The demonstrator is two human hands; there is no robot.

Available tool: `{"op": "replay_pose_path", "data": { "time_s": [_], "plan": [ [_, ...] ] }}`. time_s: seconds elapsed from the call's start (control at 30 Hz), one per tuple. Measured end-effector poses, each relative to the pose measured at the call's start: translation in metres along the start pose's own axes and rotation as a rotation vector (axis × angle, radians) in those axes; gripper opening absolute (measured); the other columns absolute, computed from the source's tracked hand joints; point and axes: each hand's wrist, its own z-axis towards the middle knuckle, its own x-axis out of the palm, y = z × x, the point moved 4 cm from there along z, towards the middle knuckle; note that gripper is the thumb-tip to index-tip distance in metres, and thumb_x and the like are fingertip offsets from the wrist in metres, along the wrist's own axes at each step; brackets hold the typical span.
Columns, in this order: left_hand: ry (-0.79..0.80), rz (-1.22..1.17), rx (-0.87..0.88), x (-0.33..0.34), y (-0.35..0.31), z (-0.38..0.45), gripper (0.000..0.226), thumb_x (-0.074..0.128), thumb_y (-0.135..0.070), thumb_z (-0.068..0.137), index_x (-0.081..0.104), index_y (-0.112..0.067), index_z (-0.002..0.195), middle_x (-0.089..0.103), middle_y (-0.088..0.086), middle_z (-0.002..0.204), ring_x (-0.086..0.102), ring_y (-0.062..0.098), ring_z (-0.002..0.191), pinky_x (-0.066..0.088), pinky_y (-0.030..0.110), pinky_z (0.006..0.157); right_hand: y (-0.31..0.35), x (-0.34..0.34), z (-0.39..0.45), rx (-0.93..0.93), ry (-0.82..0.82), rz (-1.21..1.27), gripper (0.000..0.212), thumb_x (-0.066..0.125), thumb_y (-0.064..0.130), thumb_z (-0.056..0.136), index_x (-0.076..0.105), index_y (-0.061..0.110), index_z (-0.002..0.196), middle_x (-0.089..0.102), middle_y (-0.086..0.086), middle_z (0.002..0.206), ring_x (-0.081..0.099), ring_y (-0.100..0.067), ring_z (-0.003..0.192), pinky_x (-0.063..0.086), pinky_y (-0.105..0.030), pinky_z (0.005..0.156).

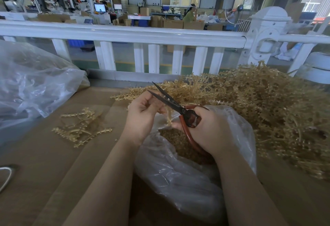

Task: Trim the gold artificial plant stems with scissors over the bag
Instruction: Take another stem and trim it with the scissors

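Pinching a knobbly gold stem (pixel 168 116), left hand (pixel 142 116); right hand (pixel 205 127) gripping red-handled scissors (pixel 171 100).

A brown cardboard-covered worktop (pixel 44 154) was seen beneath the hands. A white railing (pixel 125 34) was set across the view beyond them, with a thick white post (pixel 266 34) to the far right. A large crumpled clear plastic sheet (pixel 32 83) was heaped to the left. Cardboard boxes (pixel 173 23) and lit monitors (pixel 100 8) were visible far behind the railing.
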Motion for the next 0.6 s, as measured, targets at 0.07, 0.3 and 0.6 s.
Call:
{"op": "replay_pose_path", "data": {
  "time_s": [0.07, 0.3, 0.6],
  "plan": [
    [0.004, 0.024, -0.001, -0.0003, -0.0004, -0.0003, 0.021, 0.052, 0.004, 0.098, 0.064, -0.009, 0.087, 0.061, 0.004, 0.072, 0.059, 0.015, 0.070, 0.050, 0.026, 0.073, 0.0004, -0.0005, 0.0001, -0.002, -0.018, -0.014, 0.037, 0.064, 0.084, 0.068, 0.044, 0.053, 0.071, 0.045, 0.030, 0.058, 0.049, 0.026, 0.084, 0.036, -0.007, 0.049],
    [0.047, 0.049, -0.020, 0.0003, -0.0006, 0.0008, 0.014, 0.053, -0.001, 0.099, 0.061, 0.005, 0.090, 0.063, 0.006, 0.079, 0.060, 0.019, 0.079, 0.051, 0.036, 0.084, -0.0025, -0.0006, 0.0002, 0.014, -0.049, 0.030, 0.041, 0.051, 0.090, 0.067, 0.052, 0.051, 0.079, 0.051, 0.030, 0.061, 0.051, 0.024, 0.086, 0.040, -0.003, 0.058],
    [0.001, 0.022, -0.069, -0.0011, -0.0037, 0.0000, 0.017, 0.053, 0.007, 0.095, 0.067, -0.002, 0.091, 0.065, 0.005, 0.078, 0.060, 0.022, 0.075, 0.051, 0.027, 0.074, -0.0002, -0.0015, 0.0009, 0.014, 0.004, 0.008, 0.057, 0.054, 0.091, 0.066, 0.061, 0.041, 0.094, 0.059, 0.028, 0.077, 0.054, 0.014, 0.075, 0.040, -0.008, 0.059]
  ]
}}
